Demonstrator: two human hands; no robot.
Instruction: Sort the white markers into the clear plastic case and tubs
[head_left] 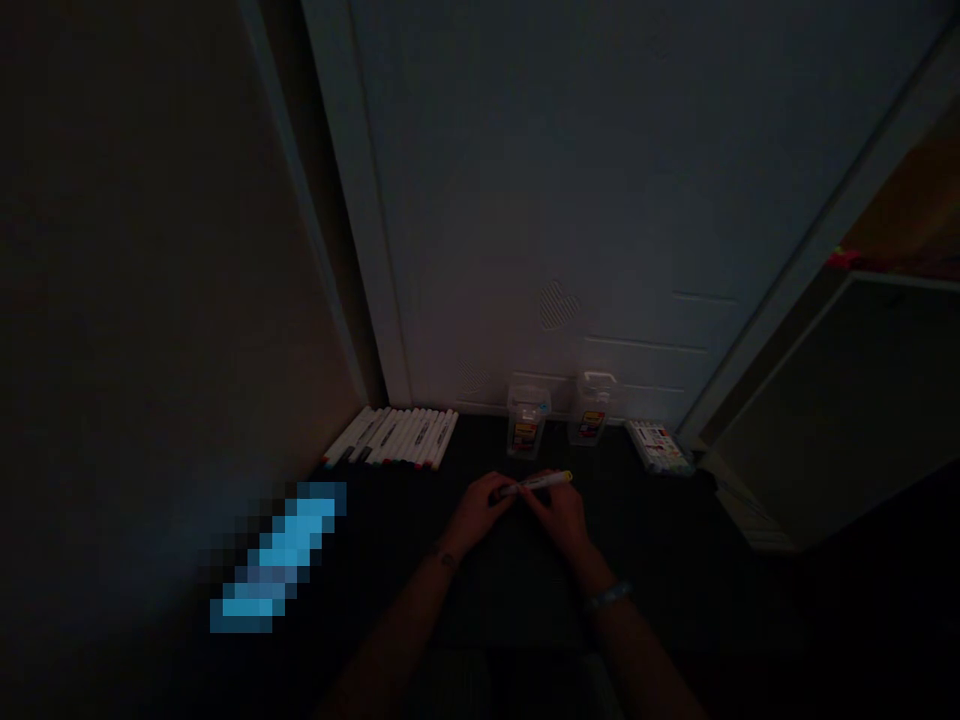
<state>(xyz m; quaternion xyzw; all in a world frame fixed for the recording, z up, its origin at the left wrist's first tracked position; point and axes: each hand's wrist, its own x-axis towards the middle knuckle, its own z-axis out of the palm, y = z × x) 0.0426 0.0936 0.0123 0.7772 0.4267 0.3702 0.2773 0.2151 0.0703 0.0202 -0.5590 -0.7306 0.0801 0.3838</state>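
Observation:
Both hands meet over the dark table around one white marker (551,481) with a yellow end pointing right. My left hand (484,503) has its fingers closed on the marker's dark left end. My right hand (559,508) pinches the white barrel, thumb and fingers pressed together. Beyond the hands stand two clear plastic cases with printed labels, one case (528,420) straight ahead and the other case (592,410) a little to the right. The light is dim, so fine finger detail is hard to make out.
A row of several white markers (401,438) lies at the back left of the dark table (517,600). A packed marker set (658,447) rests at the back right. Behind the table rises a pale panel (555,200). A pixelated bright blue device (281,555) is at the left.

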